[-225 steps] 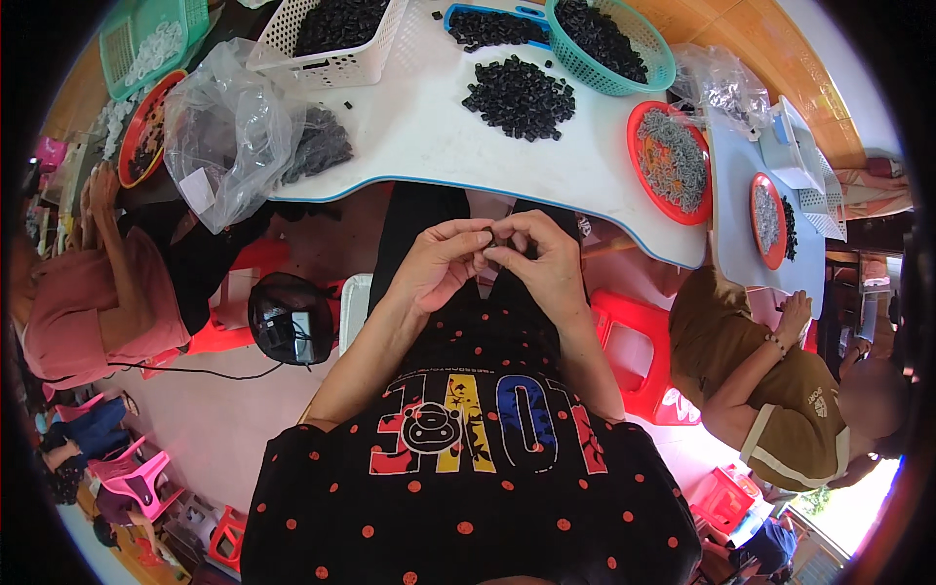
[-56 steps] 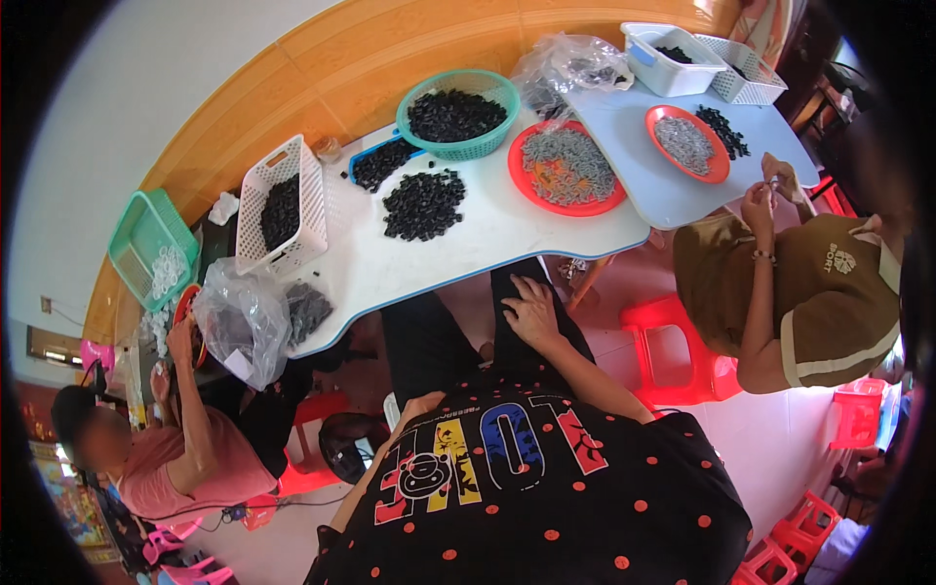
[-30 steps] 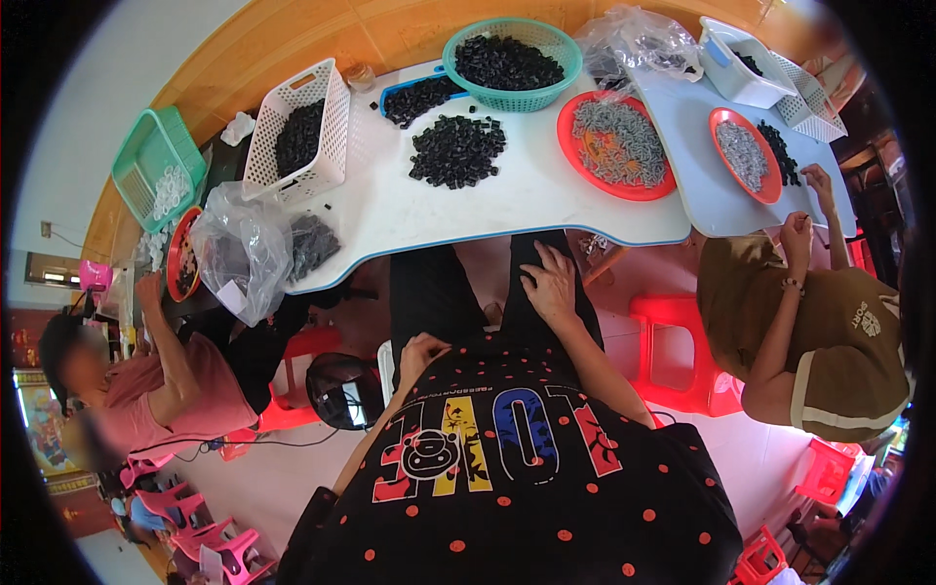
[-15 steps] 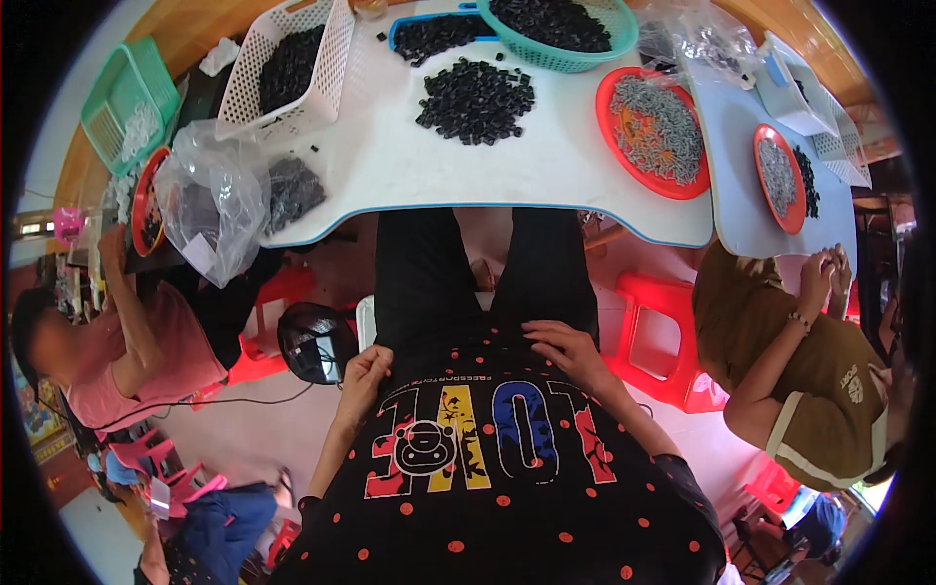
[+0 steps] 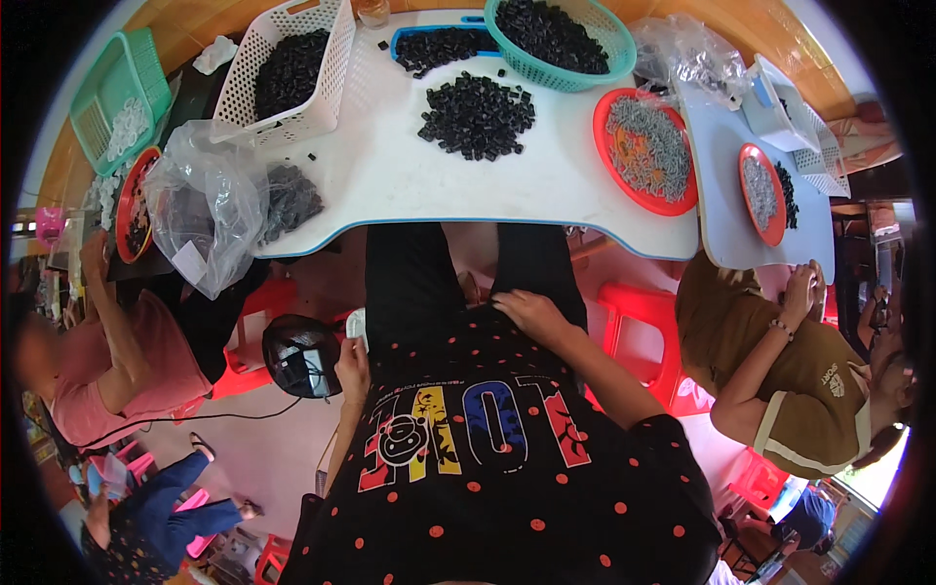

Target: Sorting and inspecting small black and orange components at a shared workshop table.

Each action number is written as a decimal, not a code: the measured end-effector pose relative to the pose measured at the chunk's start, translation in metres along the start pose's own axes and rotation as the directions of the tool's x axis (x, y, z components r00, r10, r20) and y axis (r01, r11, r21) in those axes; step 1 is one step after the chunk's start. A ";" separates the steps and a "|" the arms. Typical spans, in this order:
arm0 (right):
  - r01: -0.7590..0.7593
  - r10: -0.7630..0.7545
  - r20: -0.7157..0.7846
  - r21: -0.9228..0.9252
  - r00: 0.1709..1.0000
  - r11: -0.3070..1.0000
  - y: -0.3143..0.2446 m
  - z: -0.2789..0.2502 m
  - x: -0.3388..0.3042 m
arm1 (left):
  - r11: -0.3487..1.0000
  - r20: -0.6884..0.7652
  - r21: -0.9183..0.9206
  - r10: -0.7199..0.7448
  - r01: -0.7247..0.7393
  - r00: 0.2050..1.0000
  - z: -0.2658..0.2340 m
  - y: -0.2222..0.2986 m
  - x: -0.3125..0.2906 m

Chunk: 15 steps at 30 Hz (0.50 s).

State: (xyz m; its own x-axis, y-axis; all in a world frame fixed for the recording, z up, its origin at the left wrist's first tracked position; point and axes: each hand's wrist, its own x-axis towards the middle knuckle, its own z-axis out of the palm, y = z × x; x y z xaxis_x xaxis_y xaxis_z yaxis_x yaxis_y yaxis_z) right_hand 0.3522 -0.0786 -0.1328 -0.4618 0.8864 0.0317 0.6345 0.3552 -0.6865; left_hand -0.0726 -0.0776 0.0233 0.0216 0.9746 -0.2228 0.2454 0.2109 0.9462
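My left hand [image 5: 353, 369] hangs beside my left hip, next to the dotted black shirt [image 5: 458, 526]. Its fingers look curled together, and whatever may be in them is hidden. Just beyond it shows a small white edge [image 5: 357, 325], perhaps of a seat. My right hand [image 5: 531, 317] lies flat on my lap at the right thigh, fingers stretched out and holding nothing. In front of me on the white table [image 5: 370, 185], away from both hands, lies a loose pile of small black pieces [image 5: 476, 117].
Around the pile stand a white basket [image 5: 336, 83], blue tray [image 5: 398, 44], green basket [image 5: 546, 78] and red plate [image 5: 609, 146] of grey screw-like pieces. A clear bag [image 5: 219, 210] overhangs the left edge. Co-workers sit both sides; a black fan-like object [image 5: 297, 356] stands left.
My right hand has slid inward and forward along my lap. My left hand has shifted slightly left and back off the shirt's side. The whole view has tilted a little.
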 end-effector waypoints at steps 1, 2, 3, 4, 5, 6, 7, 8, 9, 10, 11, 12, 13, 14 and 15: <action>0.016 -0.016 0.015 -0.031 1.000 0.999 0.008 -0.013 -0.001 | 0.999 -0.011 -0.006 0.035 -0.035 0.999 0.010 0.013 0.012; 0.025 -0.024 0.024 -0.046 0.999 0.999 0.017 -0.037 -0.003 | 0.998 -0.028 -0.014 0.068 -0.068 0.997 0.025 0.028 0.013; 0.022 -0.025 -0.027 -0.079 0.999 0.997 0.018 -0.057 -0.007 | 0.995 -0.036 -0.015 0.097 -0.098 0.995 0.033 0.040 0.020; 0.018 -0.026 -0.077 -0.111 0.997 0.994 0.019 -0.079 -0.013 | 0.992 -0.045 -0.017 0.125 -0.126 0.991 0.036 0.051 0.027; 0.018 -0.036 -0.127 -0.139 0.991 0.990 0.012 -0.093 -0.012 | 0.988 -0.059 -0.012 0.154 -0.155 0.986 0.032 0.058 0.036; 0.017 -0.046 -0.175 -0.162 0.983 0.987 0.005 -0.101 -0.009 | 0.984 -0.073 -0.004 0.179 -0.180 0.981 0.024 0.062 0.050; 0.008 -0.051 -0.225 -0.187 0.973 0.982 -0.002 -0.103 -0.006 | 0.979 -0.079 0.001 0.204 -0.205 0.976 0.020 0.064 0.061; 0.010 -0.050 -0.218 -0.181 0.975 0.983 -0.011 -0.105 0.004 | 0.975 -0.088 0.013 0.223 -0.223 0.971 0.012 0.064 0.059; -0.065 0.033 -0.337 -0.085 0.941 0.994 -0.015 -0.111 0.017 | 0.922 0.044 0.001 0.388 -0.388 0.921 0.015 0.121 0.069; -0.118 0.119 -0.427 0.029 0.896 0.993 -0.020 -0.120 0.030 | 0.849 0.209 0.002 0.516 -0.528 0.831 0.014 0.200 0.062; -0.104 0.107 -0.398 0.029 0.911 0.994 -0.019 -0.132 0.050 | 0.692 0.329 -0.013 0.685 -0.722 0.650 0.015 0.249 0.062; -0.107 0.120 -0.437 0.054 0.891 0.993 -0.011 -0.141 0.085 | 0.239 0.269 -0.113 0.942 -0.964 0.202 0.033 0.260 0.078; -0.125 0.152 -0.487 0.088 0.860 0.988 0.001 -0.143 0.120 | 0.274 0.232 -0.292 0.950 -0.916 0.211 0.042 0.294 0.074; -0.163 0.199 -0.549 0.115 0.812 0.980 0.017 -0.146 0.146 | 0.279 0.239 -0.350 0.950 -0.894 0.203 0.055 0.311 0.072; -0.177 0.192 -0.534 0.080 0.824 0.981 0.029 -0.150 0.172 | 0.284 0.250 -0.395 0.948 -0.874 0.195 0.064 0.316 0.064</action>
State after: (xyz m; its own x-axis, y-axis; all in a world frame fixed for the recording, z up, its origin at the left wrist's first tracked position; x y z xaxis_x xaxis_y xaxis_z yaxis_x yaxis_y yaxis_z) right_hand 0.3836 0.1287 -0.0383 0.0724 0.9568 0.2817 0.6544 0.1675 -0.7373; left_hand 0.0684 0.0464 0.2932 0.4788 0.3717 0.7954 -0.3321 -0.7620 0.5560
